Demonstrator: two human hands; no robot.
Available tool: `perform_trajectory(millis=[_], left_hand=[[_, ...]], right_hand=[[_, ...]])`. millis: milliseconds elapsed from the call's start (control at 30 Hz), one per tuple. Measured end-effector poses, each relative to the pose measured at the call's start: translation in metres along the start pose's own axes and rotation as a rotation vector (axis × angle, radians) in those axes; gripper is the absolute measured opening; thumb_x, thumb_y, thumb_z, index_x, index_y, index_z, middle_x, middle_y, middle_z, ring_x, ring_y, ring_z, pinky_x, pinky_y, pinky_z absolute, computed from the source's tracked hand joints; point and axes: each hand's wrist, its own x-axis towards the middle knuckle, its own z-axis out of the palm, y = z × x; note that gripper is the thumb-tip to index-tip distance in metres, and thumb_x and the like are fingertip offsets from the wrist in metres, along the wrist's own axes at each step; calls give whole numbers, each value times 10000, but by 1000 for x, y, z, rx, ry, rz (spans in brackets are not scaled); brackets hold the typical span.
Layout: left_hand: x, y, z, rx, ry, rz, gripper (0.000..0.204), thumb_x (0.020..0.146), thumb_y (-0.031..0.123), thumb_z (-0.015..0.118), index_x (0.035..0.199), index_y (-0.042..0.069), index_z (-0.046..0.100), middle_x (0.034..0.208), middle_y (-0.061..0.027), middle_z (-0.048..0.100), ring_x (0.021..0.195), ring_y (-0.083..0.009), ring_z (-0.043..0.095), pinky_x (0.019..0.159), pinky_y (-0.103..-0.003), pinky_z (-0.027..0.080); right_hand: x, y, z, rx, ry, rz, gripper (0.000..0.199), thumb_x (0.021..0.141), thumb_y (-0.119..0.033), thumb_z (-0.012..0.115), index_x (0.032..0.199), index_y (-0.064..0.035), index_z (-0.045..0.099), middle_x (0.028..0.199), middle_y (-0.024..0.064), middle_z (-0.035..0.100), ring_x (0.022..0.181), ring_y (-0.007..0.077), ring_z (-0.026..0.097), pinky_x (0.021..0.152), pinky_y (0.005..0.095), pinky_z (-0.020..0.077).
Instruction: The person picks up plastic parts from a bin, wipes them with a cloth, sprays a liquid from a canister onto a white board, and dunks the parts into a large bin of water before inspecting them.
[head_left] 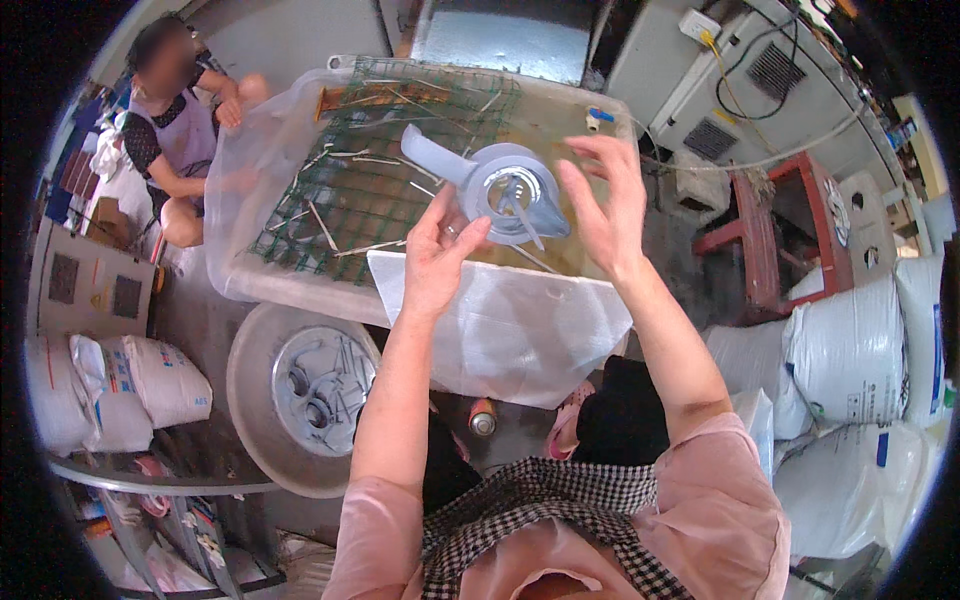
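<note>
A grey-blue plastic jug (508, 157) with a long flat handle and a pointed spout is held over the water tub, its round opening facing me. My left hand (437, 255) grips its lower left side, with the thumb on the rim. Inside the opening a thin grey plastic strip (525, 222) shows, poking out past the rim toward me. Just right of the jug, my right hand (612, 205) is raised with its fingers apart, holding nothing. Below lies a green mesh (350, 195) in the tub, with several thin pale strips scattered on it.
The translucent tub (232, 265) spans the view ahead, with a white sheet (500, 325) over its near edge. A basin (250, 390) of grey plastic parts stands at lower left. Another person (178, 140) sits at far left. White sacks (850, 345) and a red frame (755, 245) stand right.
</note>
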Motion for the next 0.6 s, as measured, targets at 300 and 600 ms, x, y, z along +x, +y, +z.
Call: perform_trajectory(millis=[300, 600], left_hand=[[-10, 3, 15, 218, -56, 149, 611, 804, 46, 672, 1326, -74, 378, 1131, -103, 565, 973, -139, 553, 863, -257, 449], [-13, 7, 14, 121, 2, 23, 505, 885, 167, 601, 1327, -7, 428, 985, -40, 596, 828, -87, 549, 681, -226, 474]], right_hand=[[-8, -9, 14, 267, -285, 458, 385, 814, -346, 632, 1062, -52, 615, 949, 166, 588, 928, 254, 564, 823, 336, 440], [-15, -7, 8, 669, -374, 671, 365, 907, -233, 491, 1198, -23, 558, 1049, 67, 585, 885, 108, 533, 752, 254, 432]])
